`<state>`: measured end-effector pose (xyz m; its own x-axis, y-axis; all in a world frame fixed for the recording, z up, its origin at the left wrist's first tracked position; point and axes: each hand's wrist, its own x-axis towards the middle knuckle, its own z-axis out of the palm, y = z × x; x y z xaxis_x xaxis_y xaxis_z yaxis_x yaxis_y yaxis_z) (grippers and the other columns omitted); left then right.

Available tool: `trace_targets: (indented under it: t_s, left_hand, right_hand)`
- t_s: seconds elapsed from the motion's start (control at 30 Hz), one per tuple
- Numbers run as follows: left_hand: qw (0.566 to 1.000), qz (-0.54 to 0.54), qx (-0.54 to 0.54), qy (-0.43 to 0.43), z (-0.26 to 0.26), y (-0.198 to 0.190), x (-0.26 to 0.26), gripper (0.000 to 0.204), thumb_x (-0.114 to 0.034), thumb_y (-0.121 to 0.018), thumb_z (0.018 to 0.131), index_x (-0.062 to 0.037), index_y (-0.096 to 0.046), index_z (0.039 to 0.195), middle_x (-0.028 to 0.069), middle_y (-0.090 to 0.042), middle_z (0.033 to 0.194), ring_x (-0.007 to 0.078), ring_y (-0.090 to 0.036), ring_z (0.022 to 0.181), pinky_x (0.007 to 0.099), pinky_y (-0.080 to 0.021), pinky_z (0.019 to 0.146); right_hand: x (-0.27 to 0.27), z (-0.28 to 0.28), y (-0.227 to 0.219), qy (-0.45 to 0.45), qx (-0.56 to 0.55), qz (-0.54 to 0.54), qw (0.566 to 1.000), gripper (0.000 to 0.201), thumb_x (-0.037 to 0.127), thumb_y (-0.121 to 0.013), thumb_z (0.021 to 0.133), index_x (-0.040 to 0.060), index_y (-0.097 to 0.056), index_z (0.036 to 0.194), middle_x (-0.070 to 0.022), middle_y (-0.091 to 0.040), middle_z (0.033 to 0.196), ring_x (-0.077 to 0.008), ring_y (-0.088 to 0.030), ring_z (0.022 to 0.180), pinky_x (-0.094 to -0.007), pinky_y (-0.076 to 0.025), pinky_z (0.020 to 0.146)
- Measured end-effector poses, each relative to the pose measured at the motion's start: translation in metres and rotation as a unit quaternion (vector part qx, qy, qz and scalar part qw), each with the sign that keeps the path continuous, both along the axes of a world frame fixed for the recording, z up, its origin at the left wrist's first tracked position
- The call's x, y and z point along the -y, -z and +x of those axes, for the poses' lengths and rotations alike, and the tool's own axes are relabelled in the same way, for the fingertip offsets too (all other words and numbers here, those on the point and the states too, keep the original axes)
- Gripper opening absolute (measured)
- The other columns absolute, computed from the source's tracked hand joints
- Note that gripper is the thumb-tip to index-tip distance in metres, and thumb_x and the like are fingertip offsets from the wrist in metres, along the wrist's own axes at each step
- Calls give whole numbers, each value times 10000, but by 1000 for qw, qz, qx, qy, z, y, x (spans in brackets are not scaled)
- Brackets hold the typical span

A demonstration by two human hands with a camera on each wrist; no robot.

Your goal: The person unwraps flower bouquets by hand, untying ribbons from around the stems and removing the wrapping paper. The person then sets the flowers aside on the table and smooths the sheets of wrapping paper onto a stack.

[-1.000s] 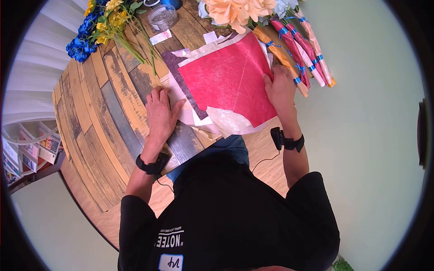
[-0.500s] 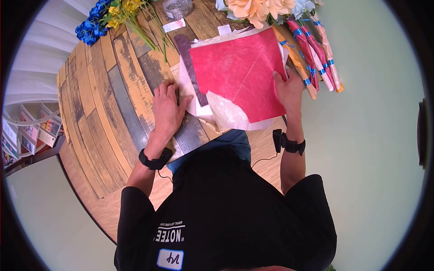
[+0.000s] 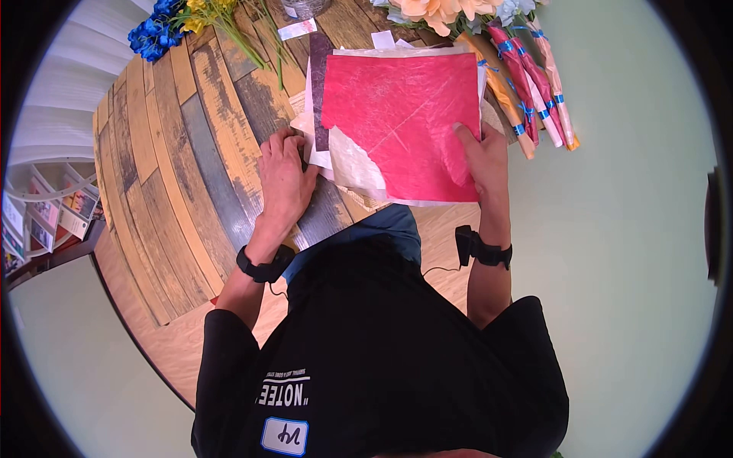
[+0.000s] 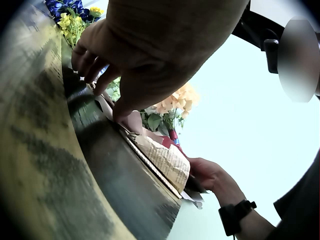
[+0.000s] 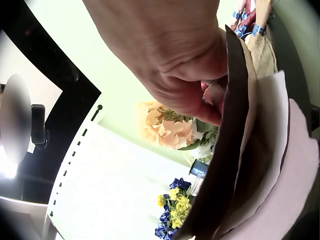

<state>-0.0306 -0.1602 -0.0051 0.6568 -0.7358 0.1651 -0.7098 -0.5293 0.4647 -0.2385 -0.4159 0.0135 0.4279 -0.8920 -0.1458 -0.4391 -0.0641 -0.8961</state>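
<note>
A red sheet (image 3: 405,114) tops a stack of papers, with a pale patch (image 3: 355,160) at its lower left corner and a dark purple sheet (image 3: 319,91) showing along its left side. My right hand (image 3: 487,160) grips the stack's right edge, thumb on top; in the right wrist view that hand (image 5: 175,65) is beside several layered sheets, the dark one (image 5: 232,100) nearest. My left hand (image 3: 286,183) rests at the left edge of the papers, fingers loosely bent. The left wrist view shows its thumb near printed paper (image 4: 167,160) low in the pile.
Blue flowers (image 3: 153,38) and yellow flowers (image 3: 202,15) lie at the table's far left. Behind the papers are a clear tub (image 3: 305,6), a small label (image 3: 298,29) and peach flowers (image 3: 427,11). Several wrapped bundles (image 3: 527,84) line the right side.
The red sheet and the papers moving with it have turned and now lie squarer to the view, shifted a little left. My right hand keeps its grip; my left hand has barely moved.
</note>
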Motion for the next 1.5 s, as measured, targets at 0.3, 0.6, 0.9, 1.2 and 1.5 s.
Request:
trace_targets:
  t_s: [0.3,0.6,0.9,1.2,1.5]
  left_hand:
    - [997,-69,40,-1,-25,-17,-6,531,-196,-812,765,21,-558,1177,189,-524,1299,388,-492,1187,463,-399,1006]
    - [958,-46,51,278,-58,-2,-26,361,-113,-761,801,-63,-611,1126,93,-588,1179,281,-568,1064,404,-453,870]
    - [965,-51,40,255,-45,1,-40,217,-50,-692,804,-42,-634,1013,94,-601,1102,285,-578,1017,391,-460,833]
    - [971,-54,43,230,-51,-7,-37,245,-1,-726,781,-38,-636,1006,95,-600,1093,294,-586,1011,401,-466,813]
    - [974,-39,-18,222,-42,-48,-35,349,-205,-743,844,-12,-616,1105,148,-586,1164,350,-567,1082,434,-467,916]
  right_hand:
    - [7,2,11,3,108,3,994,312,66,-745,832,-81,-660,1094,-129,-738,947,-160,-693,831,-318,-546,777]
    - [54,9,-2,-143,95,-24,985,386,-25,-721,843,-57,-621,1215,-101,-715,1115,-171,-663,1012,-298,-499,939]
    - [90,4,10,-200,127,118,964,465,-59,-706,871,-45,-582,1318,-80,-675,1229,-146,-625,1097,-288,-476,993]
    - [94,17,-4,-260,103,130,951,496,-51,-701,890,-23,-556,1364,-67,-654,1284,-135,-611,1140,-285,-486,1009]
    - [88,24,12,-235,-57,-173,955,608,99,-789,848,-21,-524,1382,-140,-617,1324,-221,-597,1209,-332,-480,1019]
